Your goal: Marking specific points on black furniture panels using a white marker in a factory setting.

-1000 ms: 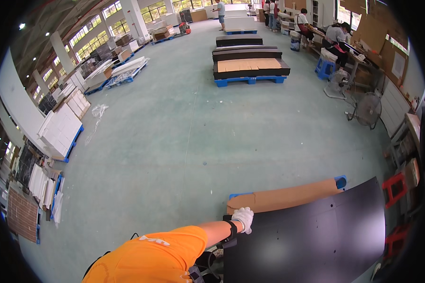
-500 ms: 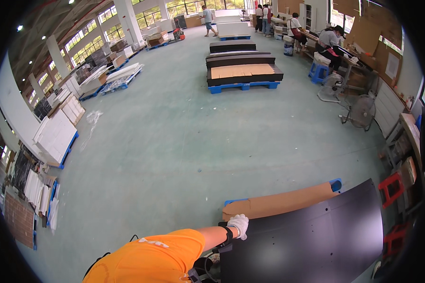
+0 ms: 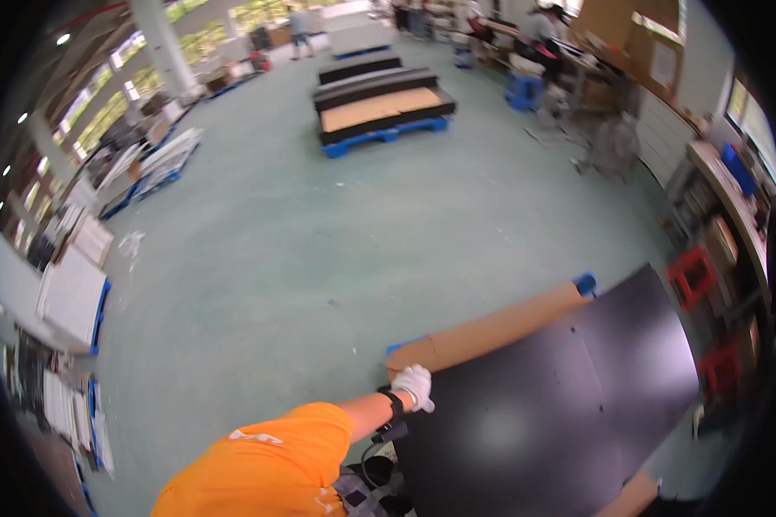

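My left hand (image 3: 415, 387), in a white glove, is closed on the far left corner of a large black panel (image 3: 526, 388). The panel has a few small dark holes and bright reflections on its smooth face. Brown cardboard (image 3: 496, 326) shows along its far edge, on a blue pallet (image 3: 585, 283), and more cardboard (image 3: 634, 494) appears by its near right edge. A dark band circles my left wrist below the orange sleeve (image 3: 267, 457). My right hand is out of view.
Red stools (image 3: 691, 277) and a workbench (image 3: 724, 202) with things on it stand at the right. Farther ahead, a blue pallet (image 3: 386, 136) carries stacked dark panels. White boards (image 3: 73, 297) lean along the left. People sit and stand in the background.
The view has turned right and tilted down. My left hand stays at the panel's corner. Cardboard now shows beyond the panel's near right edge, where the panel reached the picture's lower rim before.
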Demonstrator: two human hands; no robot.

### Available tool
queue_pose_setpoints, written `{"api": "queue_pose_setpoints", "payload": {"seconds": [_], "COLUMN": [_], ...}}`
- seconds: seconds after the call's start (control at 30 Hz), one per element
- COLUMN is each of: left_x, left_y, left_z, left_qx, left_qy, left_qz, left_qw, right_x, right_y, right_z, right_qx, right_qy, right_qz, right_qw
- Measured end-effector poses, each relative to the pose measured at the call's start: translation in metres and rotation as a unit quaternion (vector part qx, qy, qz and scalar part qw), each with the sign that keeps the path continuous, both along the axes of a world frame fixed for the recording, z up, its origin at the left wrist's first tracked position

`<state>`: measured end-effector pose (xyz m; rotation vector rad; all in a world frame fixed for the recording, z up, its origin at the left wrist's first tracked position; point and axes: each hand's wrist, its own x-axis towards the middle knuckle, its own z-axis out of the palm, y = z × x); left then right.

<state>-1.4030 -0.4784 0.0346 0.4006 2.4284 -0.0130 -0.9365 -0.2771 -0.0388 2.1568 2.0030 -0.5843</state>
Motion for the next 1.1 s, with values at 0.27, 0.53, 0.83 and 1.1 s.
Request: {"api": "queue_pose_setpoints", "payload": {"seconds": [0.27, 0.53, 0.83, 1.1], "left_x": [-0.023, 0.004, 0.008, 0.001], "left_y": [-0.019, -0.043, -0.053, -0.042], "left_z": [0.001, -0.014, -0.012, -0.004], "left_qx": [0.083, 0.081, 0.010, 0.010], "left_qy": [0.073, 0.036, 0.040, -0.009], "left_qz": [-0.036, -0.027, -0.013, -0.053], "left_qw": [0.993, 0.996, 0.999, 0.999], "right_x": [-0.043, 0.018, 0.029, 0.064], "right_y": [-0.020, -0.102, -0.150, -0.134], "right_z": [0.050, 0.021, 0.021, 0.011], "right_qx": [-0.026, -0.025, -0.028, 0.026], "right_qy": [-0.011, -0.037, -0.016, 0.127], "right_qz": [-0.085, -0.142, -0.184, -0.152], "right_qw": [0.996, 0.989, 0.982, 0.980]}}
